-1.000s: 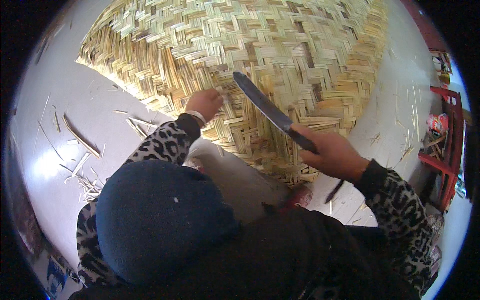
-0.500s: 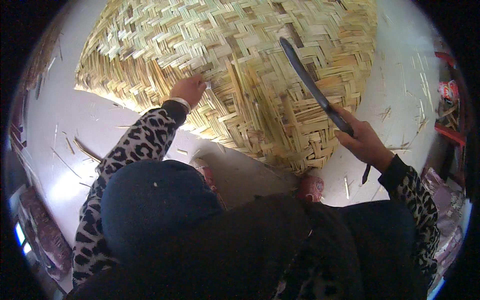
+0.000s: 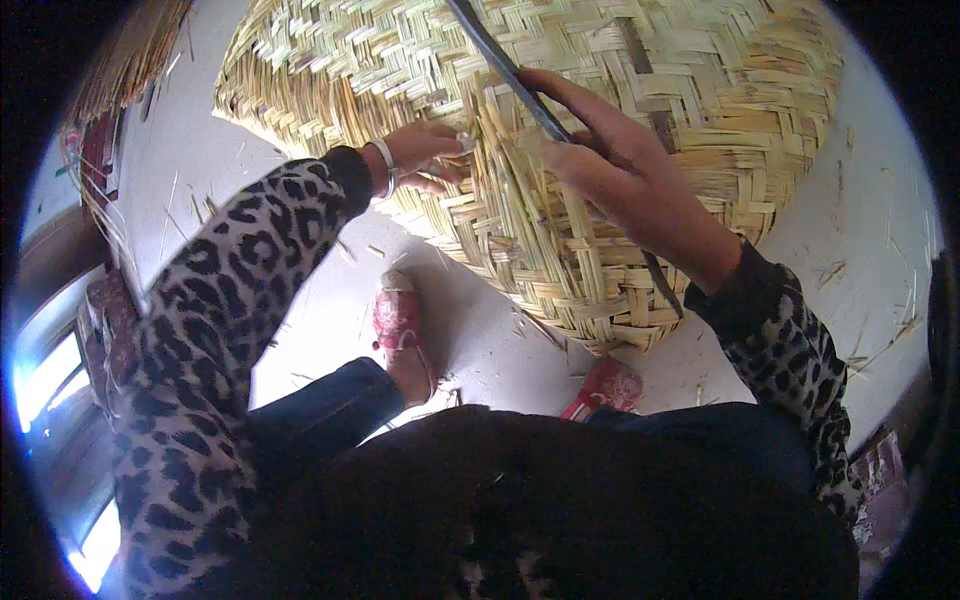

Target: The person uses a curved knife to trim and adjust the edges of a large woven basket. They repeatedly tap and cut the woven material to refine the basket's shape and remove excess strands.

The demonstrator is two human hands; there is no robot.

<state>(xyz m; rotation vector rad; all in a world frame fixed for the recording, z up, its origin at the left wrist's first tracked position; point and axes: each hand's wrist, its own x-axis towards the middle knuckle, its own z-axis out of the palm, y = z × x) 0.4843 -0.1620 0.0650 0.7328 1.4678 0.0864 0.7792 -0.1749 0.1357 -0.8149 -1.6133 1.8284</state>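
Gripping blade [image 3: 500,60] over woven basket [image 3: 700,90], red shoes [image 3: 400,320] below

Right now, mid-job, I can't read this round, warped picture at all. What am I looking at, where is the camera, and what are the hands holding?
The camera is worn on a person's head and looks down through a fisheye lens, so straight edges bend. There is no machine, just two bare hands. The left hand presses on loose strips of a large woven basket lying on the pale floor. The right hand grips a long dark blade laid against the weave. Below are the person's red shoes, and strip scraps litter the floor.
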